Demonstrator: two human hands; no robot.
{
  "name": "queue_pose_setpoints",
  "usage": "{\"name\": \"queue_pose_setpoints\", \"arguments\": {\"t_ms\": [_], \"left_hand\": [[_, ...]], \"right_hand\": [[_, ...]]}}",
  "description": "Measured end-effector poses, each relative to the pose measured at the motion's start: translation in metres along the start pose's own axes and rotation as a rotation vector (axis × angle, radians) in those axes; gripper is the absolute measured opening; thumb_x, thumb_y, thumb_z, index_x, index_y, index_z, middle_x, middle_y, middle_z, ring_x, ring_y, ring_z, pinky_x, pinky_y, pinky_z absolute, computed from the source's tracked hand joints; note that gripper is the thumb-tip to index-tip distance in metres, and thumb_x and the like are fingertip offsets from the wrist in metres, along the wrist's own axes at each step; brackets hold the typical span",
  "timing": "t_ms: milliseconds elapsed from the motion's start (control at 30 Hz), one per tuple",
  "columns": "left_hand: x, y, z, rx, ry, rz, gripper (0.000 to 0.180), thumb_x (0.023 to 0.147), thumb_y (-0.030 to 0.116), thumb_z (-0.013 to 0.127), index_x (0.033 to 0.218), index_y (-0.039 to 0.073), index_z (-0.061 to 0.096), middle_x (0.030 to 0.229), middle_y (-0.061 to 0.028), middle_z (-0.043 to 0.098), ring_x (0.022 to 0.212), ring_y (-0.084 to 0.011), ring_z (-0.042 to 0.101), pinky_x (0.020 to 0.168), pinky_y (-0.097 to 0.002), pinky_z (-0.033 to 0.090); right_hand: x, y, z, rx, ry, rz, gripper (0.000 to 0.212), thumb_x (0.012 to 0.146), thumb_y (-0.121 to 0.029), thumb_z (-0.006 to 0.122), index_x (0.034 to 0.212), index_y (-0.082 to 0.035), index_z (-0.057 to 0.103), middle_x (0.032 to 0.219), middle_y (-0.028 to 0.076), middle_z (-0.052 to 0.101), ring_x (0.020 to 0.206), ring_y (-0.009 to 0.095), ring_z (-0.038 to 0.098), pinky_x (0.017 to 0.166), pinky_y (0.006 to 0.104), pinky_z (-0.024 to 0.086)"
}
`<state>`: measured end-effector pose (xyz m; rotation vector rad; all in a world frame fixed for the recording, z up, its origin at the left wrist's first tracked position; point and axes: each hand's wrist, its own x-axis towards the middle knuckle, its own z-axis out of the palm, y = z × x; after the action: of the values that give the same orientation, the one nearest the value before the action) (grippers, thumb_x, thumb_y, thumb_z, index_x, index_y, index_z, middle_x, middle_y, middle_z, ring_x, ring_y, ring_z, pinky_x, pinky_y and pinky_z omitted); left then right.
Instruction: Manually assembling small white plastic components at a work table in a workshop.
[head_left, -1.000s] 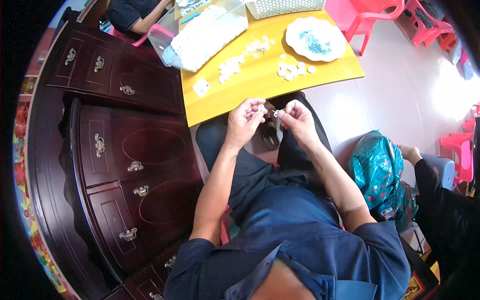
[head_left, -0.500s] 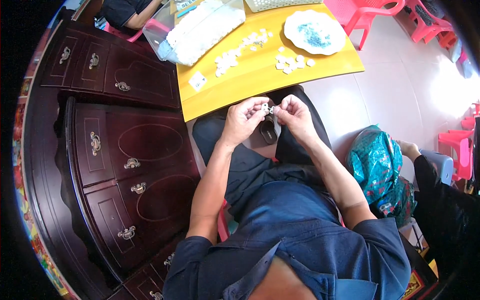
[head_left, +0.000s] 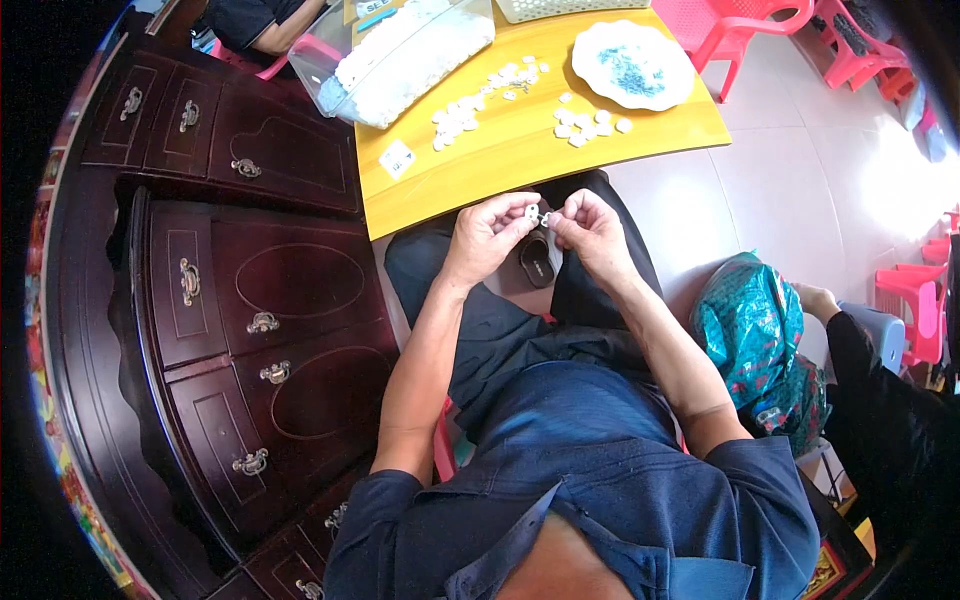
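Note:
Between the thumb and fingers of my left hand (head_left: pixel 484 240) is a small white piece (head_left: pixel 531 212) with a dark spot or hole in it. My right hand (head_left: pixel 593 236) pinches a tiny pale ring-like part (head_left: pixel 546 218) right beside that piece. The two parts meet or nearly meet; they are too small to tell which. Both hands are over my lap, just off the near edge of the yellow table (head_left: pixel 500 165). On the table lie several loose white pieces (head_left: pixel 455 123) in a left cluster and several more (head_left: pixel 582 127) to the right.
A clear plastic bin (head_left: pixel 440 75) heaped with white pieces stands at the back left, near a scalloped white plate (head_left: pixel 633 66) holding bluish bits. Dark wooden drawers (head_left: pixel 300 290) flank my left. To the right sits a shiny green bag (head_left: pixel 748 325). Another person's arm (head_left: pixel 295 30) shows top left.
The table and the things on it have shifted very slightly in the picture. My hands keep nearly the same pinch, with the white piece turned a little.

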<state>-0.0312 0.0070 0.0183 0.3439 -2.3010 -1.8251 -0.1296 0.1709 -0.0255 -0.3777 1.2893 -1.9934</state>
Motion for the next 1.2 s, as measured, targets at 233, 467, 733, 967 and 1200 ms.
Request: {"name": "queue_pose_setpoints", "arguments": {"t_ms": [233, 467, 733, 967, 1200], "left_hand": [[0.0, -0.0044, 0.0004, -0.066, 0.002, 0.004, 0.031, 0.09, 0.0, 0.069, 0.121, 0.001, 0.068, 0.096, 0.0011, 0.067, 0.084, -0.0058, 0.06, 0.078, -0.0217, 0.051], [-0.0007, -0.0027, 0.0017, -0.068, -0.015, -0.014, 0.031, 0.09, 0.001, 0.069, 0.121, 0.003, 0.069, 0.095, 0.0026, 0.066, 0.083, -0.0051, 0.059, 0.077, -0.0206, 0.05], [0.0003, -0.0034, 0.0011, 0.014, -0.053, 0.017, 0.027, 0.091, 0.0, 0.068, 0.118, 0.001, 0.07, 0.093, -0.0027, 0.07, 0.08, -0.0066, 0.065, 0.071, -0.0216, 0.053], [0.0, -0.0039, 0.0002, 0.008, -0.06, 0.009, 0.026, 0.091, 0.002, 0.068, 0.118, 0.0, 0.07, 0.094, -0.0041, 0.071, 0.08, -0.0071, 0.065, 0.072, -0.0223, 0.054], [0.0005, -0.0044, -0.0003, 0.026, -0.078, -0.014, 0.026, 0.093, 0.006, 0.068, 0.117, 0.0, 0.07, 0.09, -0.0037, 0.072, 0.077, -0.0062, 0.064, 0.07, -0.0225, 0.053]], "right_hand": [[-0.0003, -0.0004, -0.0007, -0.011, -0.003, -0.008, 0.021, 0.095, -0.004, 0.068, 0.086, -0.011, 0.05, 0.073, -0.003, 0.058, 0.062, 0.005, 0.056, 0.057, 0.0193, 0.044], [-0.0002, 0.0006, -0.0004, -0.012, -0.011, -0.012, 0.02, 0.094, -0.003, 0.068, 0.086, -0.01, 0.05, 0.073, -0.003, 0.057, 0.063, 0.005, 0.055, 0.058, 0.0201, 0.044], [-0.0012, 0.0, 0.0008, 0.006, -0.024, -0.001, 0.02, 0.095, -0.001, 0.066, 0.086, -0.01, 0.051, 0.073, -0.004, 0.056, 0.063, 0.005, 0.053, 0.058, 0.0206, 0.044], [-0.0021, -0.0009, 0.0013, 0.008, -0.028, 0.018, 0.02, 0.095, -0.001, 0.066, 0.086, -0.01, 0.051, 0.073, -0.005, 0.056, 0.063, 0.004, 0.052, 0.058, 0.0193, 0.042], [-0.0015, 0.0029, 0.0003, 0.031, -0.037, 0.023, 0.019, 0.094, -0.001, 0.067, 0.086, -0.01, 0.052, 0.071, -0.005, 0.056, 0.063, 0.003, 0.051, 0.057, 0.0188, 0.042]]}}
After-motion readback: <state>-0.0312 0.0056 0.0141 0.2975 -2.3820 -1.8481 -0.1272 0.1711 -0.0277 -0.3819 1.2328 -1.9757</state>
